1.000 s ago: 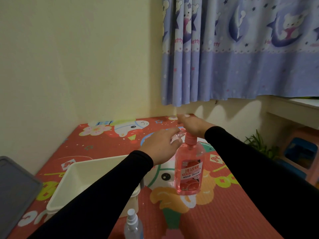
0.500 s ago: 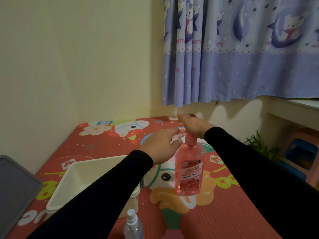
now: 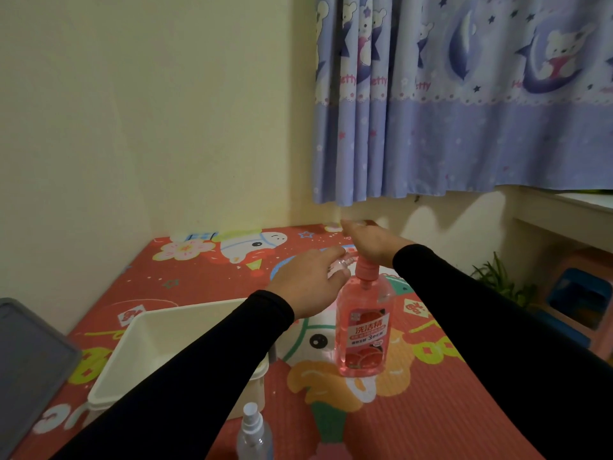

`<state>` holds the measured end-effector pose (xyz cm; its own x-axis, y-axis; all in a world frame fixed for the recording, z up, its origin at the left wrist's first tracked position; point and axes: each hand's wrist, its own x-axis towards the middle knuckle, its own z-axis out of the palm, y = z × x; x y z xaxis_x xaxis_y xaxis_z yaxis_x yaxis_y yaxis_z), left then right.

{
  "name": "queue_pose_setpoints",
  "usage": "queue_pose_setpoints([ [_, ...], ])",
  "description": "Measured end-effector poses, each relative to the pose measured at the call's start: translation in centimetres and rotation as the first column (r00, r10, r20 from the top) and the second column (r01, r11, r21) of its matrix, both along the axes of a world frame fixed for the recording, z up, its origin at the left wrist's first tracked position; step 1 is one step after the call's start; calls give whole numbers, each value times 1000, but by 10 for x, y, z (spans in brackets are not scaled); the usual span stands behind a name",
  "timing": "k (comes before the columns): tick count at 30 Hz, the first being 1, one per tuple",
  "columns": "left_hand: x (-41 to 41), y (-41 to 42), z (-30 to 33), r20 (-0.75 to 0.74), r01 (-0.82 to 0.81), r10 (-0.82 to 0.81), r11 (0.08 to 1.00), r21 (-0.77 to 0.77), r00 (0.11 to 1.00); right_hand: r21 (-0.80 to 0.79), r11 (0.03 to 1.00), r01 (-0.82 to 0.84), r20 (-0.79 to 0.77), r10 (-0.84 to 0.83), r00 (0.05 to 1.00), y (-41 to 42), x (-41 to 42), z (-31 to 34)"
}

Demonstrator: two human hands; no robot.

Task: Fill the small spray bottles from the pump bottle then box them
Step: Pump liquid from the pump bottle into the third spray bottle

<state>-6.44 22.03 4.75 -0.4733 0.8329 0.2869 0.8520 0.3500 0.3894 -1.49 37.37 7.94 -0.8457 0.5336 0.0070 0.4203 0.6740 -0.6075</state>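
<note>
A pink pump bottle (image 3: 363, 330) with a red label stands upright on the red cartoon mat. My right hand (image 3: 368, 242) lies flat on its pump head, fingers stretched out to the left. My left hand (image 3: 308, 280) grips a small clear spray bottle (image 3: 340, 264) held against the pump's spout; most of that bottle is hidden behind my fingers. A second small spray bottle (image 3: 253, 433), clear with a white nozzle, stands at the near edge of the view. The white plastic box (image 3: 132, 370) sits under my left forearm with its top uncovered.
A grey lid (image 3: 30, 363) lies at the far left edge. The mat (image 3: 431, 410) reaches the yellow wall at the back and left. A blue curtain (image 3: 464, 111) hangs above right, with a green plant (image 3: 497, 280) and a stool (image 3: 580, 297) beyond the mat's right side.
</note>
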Motion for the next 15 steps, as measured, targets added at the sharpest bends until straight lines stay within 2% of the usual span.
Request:
queue_pose_setpoints([
  [2, 0, 0, 1, 7, -5, 5, 1000, -7, 1000, -33, 999, 22, -17, -22, 1000, 1, 0, 0],
  [4, 0, 0, 5, 5, 10, -9, 1000, -1, 1000, 35, 999, -11, 33, 10, 999, 4, 0, 2],
  [10, 2, 1, 14, -32, 18, -17, 999, 39, 999, 78, 996, 34, 15, -35, 999, 14, -5, 8],
  [15, -3, 2, -1, -9, -5, 5, 1000, -11, 1000, 14, 999, -32, -19, 32, 999, 3, -2, -3],
])
